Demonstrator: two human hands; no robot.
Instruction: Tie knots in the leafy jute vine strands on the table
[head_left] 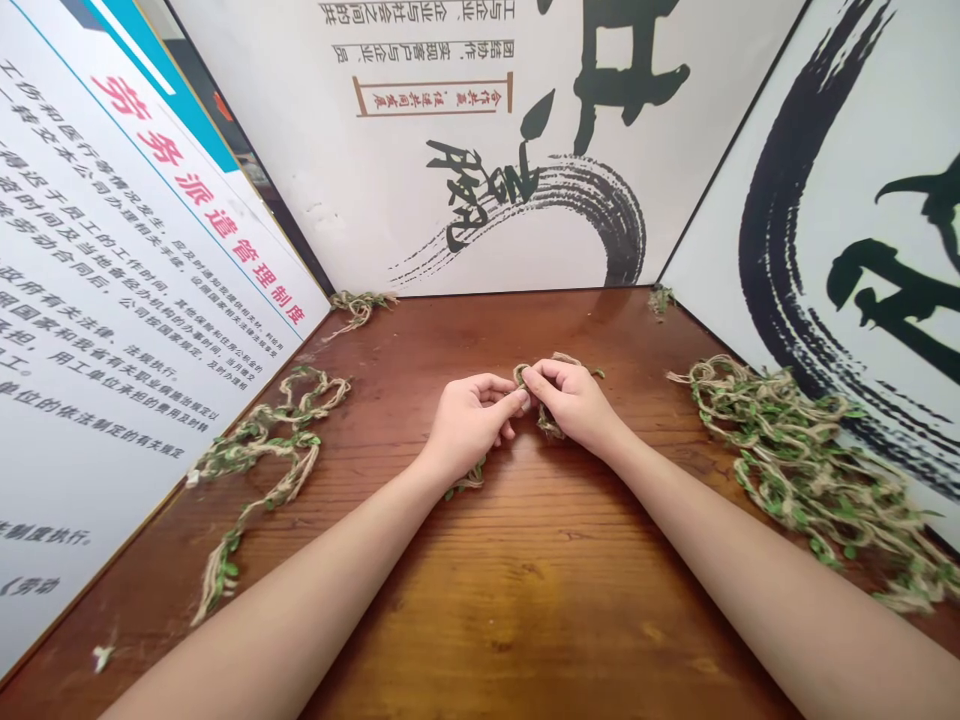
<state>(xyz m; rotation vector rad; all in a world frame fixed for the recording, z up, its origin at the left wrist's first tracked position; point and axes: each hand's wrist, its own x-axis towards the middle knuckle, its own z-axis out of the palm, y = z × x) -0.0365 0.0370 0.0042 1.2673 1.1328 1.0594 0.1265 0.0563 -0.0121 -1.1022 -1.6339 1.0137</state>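
Note:
Over the middle of the wooden table, my left hand and my right hand meet at the fingertips. Both pinch a piece of twine with green leaves, which forms a small loop between them. Part of the twine hangs below my right fingers, and another leafy end shows under my left hand. A short stretch with a green tip lies behind my right hand. My fingers hide the exact spot where the twine is gripped.
A large tangled heap of leafy twine lies at the right. Looser strands spread at the left, with smaller bits at the back corners. Printed panels surround the table. A white scrap sits front left.

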